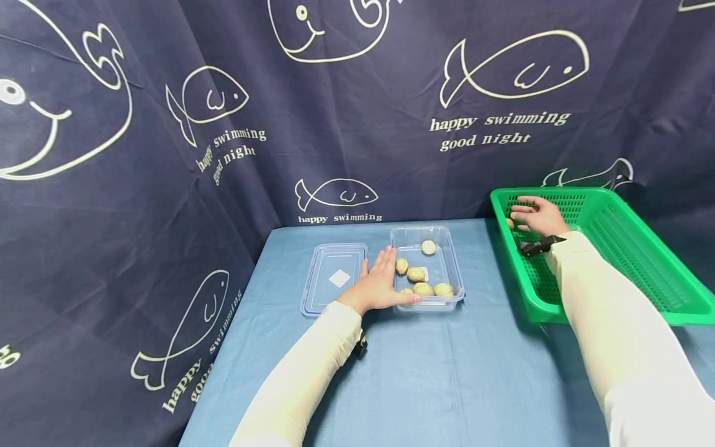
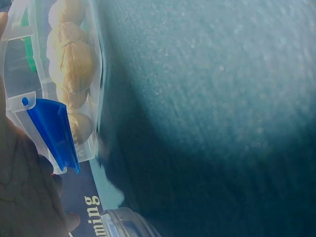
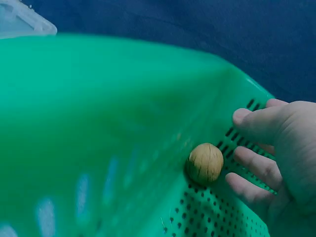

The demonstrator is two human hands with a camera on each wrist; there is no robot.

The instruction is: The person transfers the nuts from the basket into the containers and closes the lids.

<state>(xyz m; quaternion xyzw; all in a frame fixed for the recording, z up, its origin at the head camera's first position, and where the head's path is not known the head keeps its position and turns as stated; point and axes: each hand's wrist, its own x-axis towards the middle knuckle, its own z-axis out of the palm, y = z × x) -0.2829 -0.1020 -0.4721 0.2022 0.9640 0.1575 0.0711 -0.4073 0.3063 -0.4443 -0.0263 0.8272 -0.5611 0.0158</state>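
Observation:
My left hand rests against the left side of a clear plastic container, fingers straight along its wall and thumb across the near edge. Several walnuts lie inside it, mostly towards the near side. A blue clip hangs from the rim in the left wrist view. My right hand reaches into the far left corner of a green basket. One walnut sits in that corner, just short of my parted fingertips, with nothing between them.
The container's lid, clear with a blue edge, lies flat left of the container. A blue cloth covers the table. Dark curtains printed with fish hang directly behind and to the left.

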